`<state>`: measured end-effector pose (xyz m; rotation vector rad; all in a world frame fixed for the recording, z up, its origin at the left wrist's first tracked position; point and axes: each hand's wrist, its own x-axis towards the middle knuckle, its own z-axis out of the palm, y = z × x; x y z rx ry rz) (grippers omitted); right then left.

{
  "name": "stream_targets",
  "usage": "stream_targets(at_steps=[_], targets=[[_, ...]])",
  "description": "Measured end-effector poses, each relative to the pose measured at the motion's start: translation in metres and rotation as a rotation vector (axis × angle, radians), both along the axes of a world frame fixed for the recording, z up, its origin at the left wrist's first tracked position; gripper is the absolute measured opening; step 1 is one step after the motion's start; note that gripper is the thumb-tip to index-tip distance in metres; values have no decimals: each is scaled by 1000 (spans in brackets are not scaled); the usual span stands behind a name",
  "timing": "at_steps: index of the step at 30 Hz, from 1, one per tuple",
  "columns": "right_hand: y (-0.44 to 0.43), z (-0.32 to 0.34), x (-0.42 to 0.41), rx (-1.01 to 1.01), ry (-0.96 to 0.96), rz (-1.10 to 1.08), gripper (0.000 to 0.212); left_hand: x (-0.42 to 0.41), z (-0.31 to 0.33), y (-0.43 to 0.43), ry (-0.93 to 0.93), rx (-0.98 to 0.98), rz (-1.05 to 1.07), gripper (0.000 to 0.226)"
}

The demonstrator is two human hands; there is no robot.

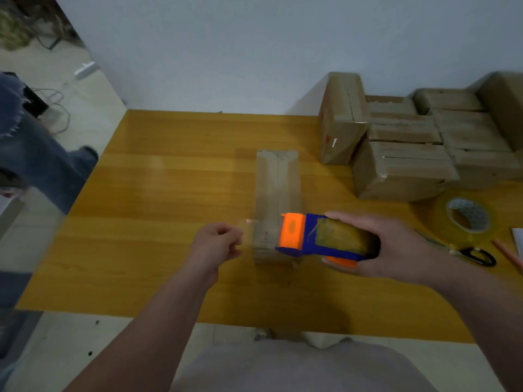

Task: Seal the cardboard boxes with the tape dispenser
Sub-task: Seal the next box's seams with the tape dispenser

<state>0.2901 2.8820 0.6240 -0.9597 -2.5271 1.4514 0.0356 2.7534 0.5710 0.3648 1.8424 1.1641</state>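
The dispenser (308, 239) is gripped in the right hand (396, 247) over the near end of the box (277, 188) lying mid-tabletop (169, 193), and the tape end (249, 230) is pinched by the left hand (218, 244). A strip is judged just started; next, that end must be stuck down and the dispenser drawn along the seam (278, 176).

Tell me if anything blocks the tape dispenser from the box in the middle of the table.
Nothing visible does. The tape dispenser, gripped by the right hand, hangs over the near end of the cardboard box. The left hand pinches the tape end just left of the box.
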Motion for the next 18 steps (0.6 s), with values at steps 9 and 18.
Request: stream_targets(at_steps=[9,18], targets=[[15,-4,19,91,-188,105,89,22,-16,-21,177,-79,80,29],[17,-7,12,195,-282,185,88,37,-27,-24,246,-114,189,35]])
